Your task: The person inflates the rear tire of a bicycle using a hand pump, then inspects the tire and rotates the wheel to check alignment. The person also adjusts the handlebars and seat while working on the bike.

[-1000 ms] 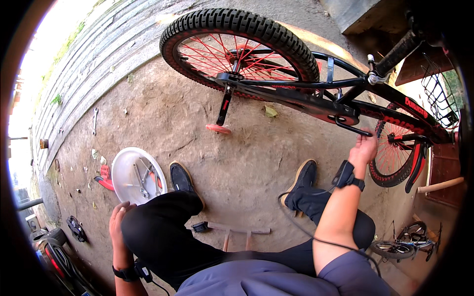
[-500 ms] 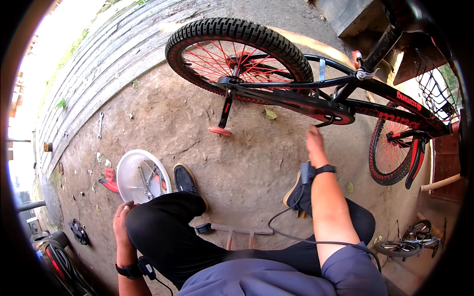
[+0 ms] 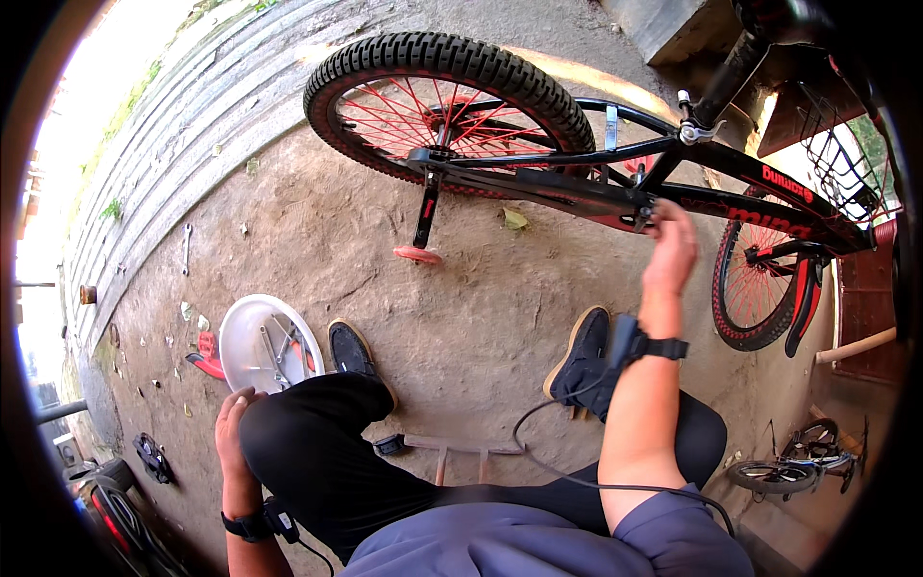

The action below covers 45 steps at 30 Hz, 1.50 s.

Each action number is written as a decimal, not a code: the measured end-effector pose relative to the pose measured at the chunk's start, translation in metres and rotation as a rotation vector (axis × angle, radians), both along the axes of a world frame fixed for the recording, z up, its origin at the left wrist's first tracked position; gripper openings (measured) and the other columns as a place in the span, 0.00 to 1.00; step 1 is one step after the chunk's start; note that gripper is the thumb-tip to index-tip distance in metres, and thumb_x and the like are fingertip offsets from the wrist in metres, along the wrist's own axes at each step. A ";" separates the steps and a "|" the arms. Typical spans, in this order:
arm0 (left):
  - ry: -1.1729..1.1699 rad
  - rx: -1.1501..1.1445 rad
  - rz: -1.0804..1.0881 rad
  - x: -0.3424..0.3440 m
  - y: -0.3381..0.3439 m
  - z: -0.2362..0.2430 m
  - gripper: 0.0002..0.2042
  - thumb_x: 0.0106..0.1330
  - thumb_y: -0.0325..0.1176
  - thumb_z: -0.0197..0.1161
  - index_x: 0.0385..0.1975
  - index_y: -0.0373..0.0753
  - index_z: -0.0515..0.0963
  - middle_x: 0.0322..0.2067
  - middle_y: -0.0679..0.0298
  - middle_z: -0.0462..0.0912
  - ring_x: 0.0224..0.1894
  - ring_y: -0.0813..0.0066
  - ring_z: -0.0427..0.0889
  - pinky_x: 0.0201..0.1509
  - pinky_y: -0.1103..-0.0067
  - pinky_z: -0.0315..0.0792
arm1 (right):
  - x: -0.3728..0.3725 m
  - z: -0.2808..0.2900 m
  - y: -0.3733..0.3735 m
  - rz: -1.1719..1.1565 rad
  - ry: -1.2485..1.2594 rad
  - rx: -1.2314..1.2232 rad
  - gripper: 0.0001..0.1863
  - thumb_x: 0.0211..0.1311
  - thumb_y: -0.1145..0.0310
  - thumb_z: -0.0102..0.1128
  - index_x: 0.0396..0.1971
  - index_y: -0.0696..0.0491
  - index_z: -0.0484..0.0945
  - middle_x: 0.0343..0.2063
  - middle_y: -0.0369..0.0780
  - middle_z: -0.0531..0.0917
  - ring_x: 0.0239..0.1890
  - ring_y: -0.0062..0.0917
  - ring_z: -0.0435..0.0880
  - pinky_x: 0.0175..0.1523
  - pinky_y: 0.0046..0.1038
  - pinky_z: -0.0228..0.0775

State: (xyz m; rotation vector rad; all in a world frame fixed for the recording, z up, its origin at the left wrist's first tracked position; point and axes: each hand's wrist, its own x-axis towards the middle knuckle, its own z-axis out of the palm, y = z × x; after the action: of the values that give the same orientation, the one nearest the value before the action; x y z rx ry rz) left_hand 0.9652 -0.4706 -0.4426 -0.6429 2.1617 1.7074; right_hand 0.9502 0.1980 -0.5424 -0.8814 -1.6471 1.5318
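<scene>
A black and red bicycle (image 3: 577, 178) stands on its wheels ahead of me, its knobby rear wheel (image 3: 332, 130) to the left and its red-spoked front wheel (image 3: 745, 288) to the right. My right hand (image 3: 670, 252) reaches up to the crank arm (image 3: 643, 218) at the front end of the black chain guard (image 3: 567, 199). Its fingers curl at the crank, and their exact contact is partly hidden. No pedal shows on this crank. Against the side of my left knee lies my left hand (image 3: 234, 423), fingers stretched out, holding nothing.
A white basin (image 3: 231, 337) with several wrenches sits by my left shoe. Beside it lies a red-handled tool (image 3: 205, 363); a loose wrench (image 3: 187, 250) is farther off. A loose pedal (image 3: 152, 458) lies at left. A small bicycle (image 3: 784, 476) rests at lower right.
My right hand has moved up and right onto the crank. The crank arm has turned to a different angle. The whole view has shifted slightly; my left hand stays at the knee.
</scene>
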 end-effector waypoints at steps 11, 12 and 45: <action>0.006 -0.024 0.002 0.010 -0.007 0.010 0.19 0.76 0.36 0.54 0.57 0.26 0.75 0.47 0.53 0.85 0.47 0.68 0.85 0.54 0.77 0.76 | -0.003 0.005 -0.037 0.083 -0.268 0.525 0.16 0.67 0.71 0.54 0.49 0.54 0.86 0.49 0.44 0.84 0.55 0.36 0.83 0.63 0.34 0.71; 0.021 -0.063 -0.005 0.013 -0.018 0.007 0.19 0.76 0.36 0.55 0.57 0.27 0.75 0.47 0.54 0.85 0.47 0.69 0.85 0.53 0.77 0.77 | -0.004 0.011 -0.037 0.100 -0.242 0.477 0.15 0.69 0.71 0.55 0.50 0.55 0.85 0.49 0.44 0.84 0.54 0.33 0.84 0.62 0.32 0.72; -0.288 -0.469 0.579 0.096 -0.193 -0.253 0.26 0.67 0.37 0.63 0.59 0.25 0.74 0.54 0.42 0.83 0.57 0.55 0.84 0.62 0.68 0.75 | -0.098 0.017 -0.332 1.259 -0.508 0.488 0.12 0.67 0.79 0.54 0.47 0.60 0.81 0.33 0.37 0.82 0.33 0.19 0.81 0.41 0.22 0.75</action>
State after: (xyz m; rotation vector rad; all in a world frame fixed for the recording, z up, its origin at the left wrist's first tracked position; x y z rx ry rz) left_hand 1.0611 -0.6640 -0.6953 -1.6616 2.3009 1.2003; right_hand 0.8524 -0.1340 -0.5256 0.1840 -3.0932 1.4869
